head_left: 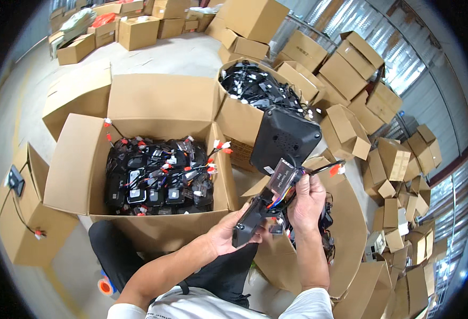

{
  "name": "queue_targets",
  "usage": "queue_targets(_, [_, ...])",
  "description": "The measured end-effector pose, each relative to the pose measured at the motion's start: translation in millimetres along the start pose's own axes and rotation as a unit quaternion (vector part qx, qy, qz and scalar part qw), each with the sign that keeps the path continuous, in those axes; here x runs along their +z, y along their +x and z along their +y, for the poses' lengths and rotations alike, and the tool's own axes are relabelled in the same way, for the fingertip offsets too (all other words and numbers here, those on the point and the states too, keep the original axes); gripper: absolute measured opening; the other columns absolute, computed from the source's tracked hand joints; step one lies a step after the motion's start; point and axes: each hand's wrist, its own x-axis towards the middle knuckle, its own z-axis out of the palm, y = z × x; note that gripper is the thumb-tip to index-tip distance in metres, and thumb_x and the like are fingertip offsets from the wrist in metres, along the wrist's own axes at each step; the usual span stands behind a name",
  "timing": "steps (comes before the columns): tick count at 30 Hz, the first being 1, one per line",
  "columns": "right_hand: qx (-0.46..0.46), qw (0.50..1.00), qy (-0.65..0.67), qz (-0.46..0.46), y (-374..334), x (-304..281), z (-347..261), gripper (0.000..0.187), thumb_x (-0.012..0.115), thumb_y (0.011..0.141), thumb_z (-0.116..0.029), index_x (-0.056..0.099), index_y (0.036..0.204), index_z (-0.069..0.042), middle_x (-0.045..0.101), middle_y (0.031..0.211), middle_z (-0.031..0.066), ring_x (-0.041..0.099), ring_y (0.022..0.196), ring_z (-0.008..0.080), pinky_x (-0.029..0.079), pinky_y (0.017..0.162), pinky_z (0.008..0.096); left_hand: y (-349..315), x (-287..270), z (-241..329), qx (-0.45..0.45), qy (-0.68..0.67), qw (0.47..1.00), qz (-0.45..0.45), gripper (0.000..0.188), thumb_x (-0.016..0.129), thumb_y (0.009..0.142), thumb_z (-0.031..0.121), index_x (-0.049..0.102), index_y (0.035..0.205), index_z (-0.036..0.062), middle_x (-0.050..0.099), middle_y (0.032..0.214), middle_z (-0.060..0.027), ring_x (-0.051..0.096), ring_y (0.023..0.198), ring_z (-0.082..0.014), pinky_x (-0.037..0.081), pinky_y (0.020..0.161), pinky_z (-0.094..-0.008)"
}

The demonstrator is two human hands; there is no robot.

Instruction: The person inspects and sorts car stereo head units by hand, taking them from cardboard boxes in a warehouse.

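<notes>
Above my lap I hold a black electronic unit. Its long black plastic housing (252, 220) lies tilted in my left hand (227, 233), the fingers closed round its side. Near the other end, my right hand (307, 202) pinches a dark labelled control module (283, 178) and its coloured wires. A cable with a red and white connector (336, 170) sticks out past my right fingers. A broad black panel (285, 137) with small holes rises just beyond the module; whether it is joined to the housing I cannot tell.
An open carton (69, 165) at left front holds several black modules (159, 183) with red and white plugs. Behind, another carton (239, 121) is heaped with black parts. A carton (345, 228) sits beside my right arm. A lone module (16, 181) lies on a box at far left.
</notes>
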Motion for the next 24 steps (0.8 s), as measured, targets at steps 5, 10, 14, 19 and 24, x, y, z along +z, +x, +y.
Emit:
queue_targets(5, [-0.01, 0.986, -0.167, -0.03, 5, 5, 17, 0.032, 0.07, 0.093, -0.028, 0.063, 0.1, 0.003, 0.066, 0.076, 0.0069, 0.065, 0.058, 0.0165, 0.055, 0.048, 0.0307, -45, -6, 26, 0.127, -0.052, 0.988, -0.065, 0.048, 0.066, 0.093, 0.039, 0.059, 0.124, 0.0032, 0.067, 0.117, -0.0166, 0.066, 0.109, -0.0317, 0.054, 0.094, -0.0462])
queue_targets(10, [0.183, 0.973, -0.091, -0.105, 9, 31, 10, 0.026, 0.07, 0.093, -0.022, 0.061, 0.099, 0.002, 0.069, 0.079, 0.0102, 0.069, 0.064, 0.0167, 0.05, 0.043, 0.0234, -97, 38, 62, 0.303, 0.025, 0.952, 0.022, 0.05, 0.06, 0.095, 0.043, 0.055, 0.131, 0.0086, 0.065, 0.12, -0.0157, 0.066, 0.106, -0.0294, 0.057, 0.088, -0.0428])
queue_targets(14, [0.298, 0.91, -0.205, -0.204, 1, 36, -3, 0.024, 0.067, 0.096, -0.022, 0.066, 0.094, 0.002, 0.07, 0.073, 0.0087, 0.064, 0.055, 0.0101, 0.044, 0.041, 0.02, -119, 73, 133, 0.486, 0.083, 0.87, -0.02, 0.045, 0.047, 0.102, 0.041, 0.055, 0.13, 0.0065, 0.065, 0.118, -0.0153, 0.065, 0.107, -0.0272, 0.059, 0.079, -0.0349])
queue_targets(19, [0.341, 0.858, -0.145, -0.356, -18, 36, -16, 0.027, 0.067, 0.095, -0.022, 0.068, 0.083, 0.002, 0.067, 0.065, 0.0067, 0.065, 0.053, 0.0123, 0.052, 0.048, 0.0243, -151, 26, 183, 0.605, 0.193, 0.752, 0.18, 0.037, 0.053, 0.103, 0.027, 0.054, 0.129, 0.0012, 0.065, 0.121, -0.0091, 0.062, 0.113, -0.0213, 0.048, 0.101, -0.0394])
queue_targets(24, [0.369, 0.888, 0.121, -0.246, -37, 64, -12, 0.027, 0.064, 0.095, -0.021, 0.063, 0.081, 0.002, 0.062, 0.061, 0.0089, 0.062, 0.048, 0.0196, 0.051, 0.043, 0.0312, -129, -34, 116, 0.489, 0.284, 0.762, 0.315, 0.038, 0.049, 0.105, 0.028, 0.051, 0.131, 0.001, 0.061, 0.124, -0.0071, 0.058, 0.112, -0.0132, 0.047, 0.098, -0.0319])
